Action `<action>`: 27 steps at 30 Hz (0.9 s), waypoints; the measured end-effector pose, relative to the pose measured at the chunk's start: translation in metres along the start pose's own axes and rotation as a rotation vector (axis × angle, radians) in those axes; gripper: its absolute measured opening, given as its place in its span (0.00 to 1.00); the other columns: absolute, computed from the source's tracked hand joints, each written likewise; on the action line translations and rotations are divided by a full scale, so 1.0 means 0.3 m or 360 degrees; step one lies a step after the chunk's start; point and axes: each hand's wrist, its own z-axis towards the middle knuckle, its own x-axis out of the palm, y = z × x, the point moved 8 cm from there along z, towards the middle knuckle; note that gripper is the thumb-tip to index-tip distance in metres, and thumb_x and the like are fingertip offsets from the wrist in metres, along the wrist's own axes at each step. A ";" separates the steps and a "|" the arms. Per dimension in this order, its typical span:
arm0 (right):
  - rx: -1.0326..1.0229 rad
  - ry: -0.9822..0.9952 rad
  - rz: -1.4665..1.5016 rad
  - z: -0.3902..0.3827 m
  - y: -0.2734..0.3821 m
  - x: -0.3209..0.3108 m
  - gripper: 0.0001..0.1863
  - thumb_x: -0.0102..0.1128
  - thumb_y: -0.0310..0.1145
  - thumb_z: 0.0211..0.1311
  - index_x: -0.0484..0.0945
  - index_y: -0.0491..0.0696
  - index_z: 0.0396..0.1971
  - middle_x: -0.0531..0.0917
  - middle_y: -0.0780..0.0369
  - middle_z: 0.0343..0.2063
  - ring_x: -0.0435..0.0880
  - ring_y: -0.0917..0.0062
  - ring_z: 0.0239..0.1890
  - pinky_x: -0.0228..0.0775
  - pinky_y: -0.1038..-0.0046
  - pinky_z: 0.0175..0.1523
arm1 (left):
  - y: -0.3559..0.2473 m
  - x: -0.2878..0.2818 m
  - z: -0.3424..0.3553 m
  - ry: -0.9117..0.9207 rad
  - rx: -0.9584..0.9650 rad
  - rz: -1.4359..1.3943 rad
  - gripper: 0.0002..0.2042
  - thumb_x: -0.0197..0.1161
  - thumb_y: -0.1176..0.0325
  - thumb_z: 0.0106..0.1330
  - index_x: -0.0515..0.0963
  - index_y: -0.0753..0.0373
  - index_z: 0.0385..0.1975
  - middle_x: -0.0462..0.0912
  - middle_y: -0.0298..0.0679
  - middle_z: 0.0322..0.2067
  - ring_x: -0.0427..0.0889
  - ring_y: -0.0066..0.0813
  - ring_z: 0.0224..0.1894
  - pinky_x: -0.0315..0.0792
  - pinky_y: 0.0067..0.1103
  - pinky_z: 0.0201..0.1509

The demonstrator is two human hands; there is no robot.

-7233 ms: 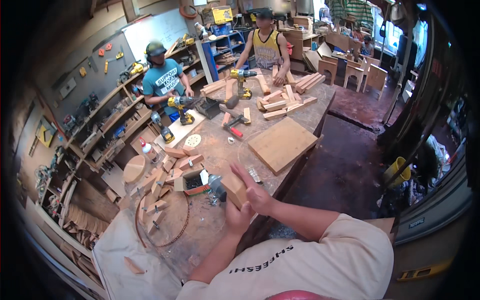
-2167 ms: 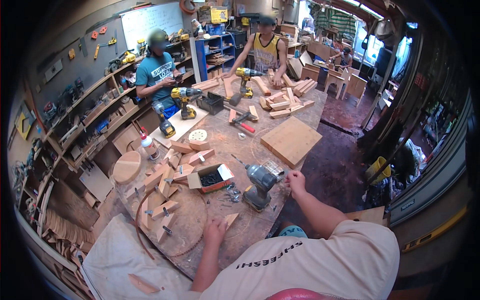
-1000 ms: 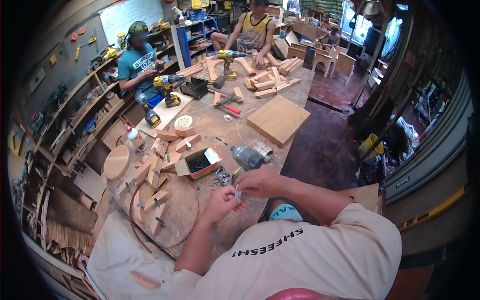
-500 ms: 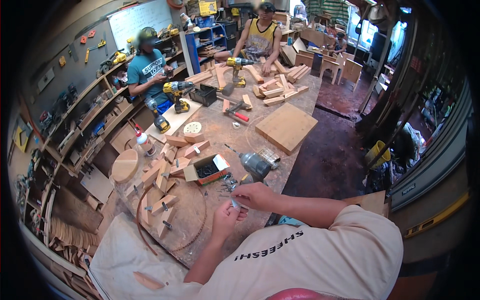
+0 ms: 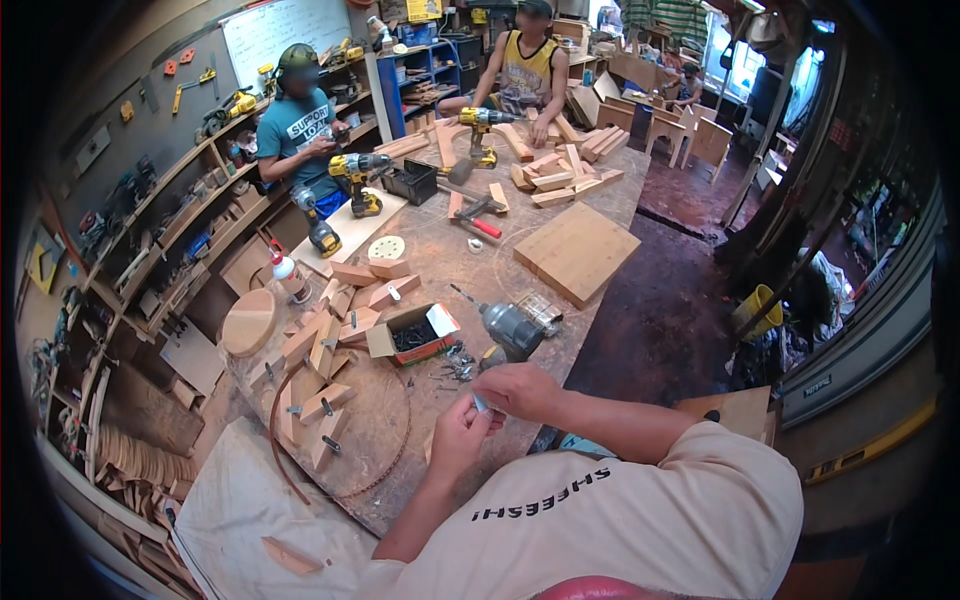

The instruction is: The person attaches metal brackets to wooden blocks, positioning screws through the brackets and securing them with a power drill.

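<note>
My two hands meet over the near edge of the workbench (image 5: 470, 265). My left hand (image 5: 459, 436) is closed round a small pale-blue piece (image 5: 481, 403), too small to name. Curled over the top of it, the fingers of my right hand (image 5: 517, 390) pinch together; what they hold is hidden. Just beyond, a grey cordless drill (image 5: 510, 332) lies with its bit pointing up and left. Loose screws (image 5: 458, 362) are scattered left of the drill, beside an open box (image 5: 415, 335) of dark screws. Several wood blocks (image 5: 323, 345) with small metal brackets lie farther left.
A thick wooden board (image 5: 577, 253) lies at the right edge. Farther back are a hammer (image 5: 472, 222) with a red grip, yellow drills (image 5: 356, 180), a glue bottle (image 5: 288, 275) and piled wood pieces (image 5: 565, 178). Two people stand across the bench; another is farther back.
The view has shifted slightly. My hands stay together round the pale-blue piece, with my right fingers now covering more of it. Little else differs.
</note>
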 end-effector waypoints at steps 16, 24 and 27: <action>-0.0060 0.0034 0.0080 0.001 0.013 0.006 0.06 0.61 0.29 0.57 0.76 0.47 0.34 0.81 0.60 0.28 0.82 0.64 0.32 0.74 0.65 0.34 | -0.011 -0.003 -0.018 -0.0047 -0.0021 0.0005 0.11 0.50 0.76 0.69 0.73 0.69 0.48 0.83 0.41 0.35 0.83 0.24 0.36 0.78 0.19 0.41; -0.0104 -0.0054 0.0086 0.023 0.007 0.012 0.09 0.62 0.28 0.56 0.79 0.46 0.38 0.83 0.57 0.30 0.84 0.62 0.31 0.76 0.65 0.34 | -0.011 -0.038 -0.010 -0.0098 0.0013 0.0023 0.12 0.50 0.74 0.69 0.73 0.68 0.50 0.83 0.39 0.34 0.83 0.23 0.35 0.77 0.18 0.40; -0.0085 -0.0037 0.0152 0.034 0.003 0.004 0.08 0.62 0.28 0.56 0.80 0.45 0.36 0.82 0.57 0.27 0.83 0.62 0.29 0.75 0.66 0.33 | -0.025 -0.047 0.007 -0.0076 0.0050 0.0149 0.12 0.50 0.74 0.69 0.73 0.69 0.49 0.83 0.38 0.34 0.83 0.22 0.36 0.77 0.17 0.40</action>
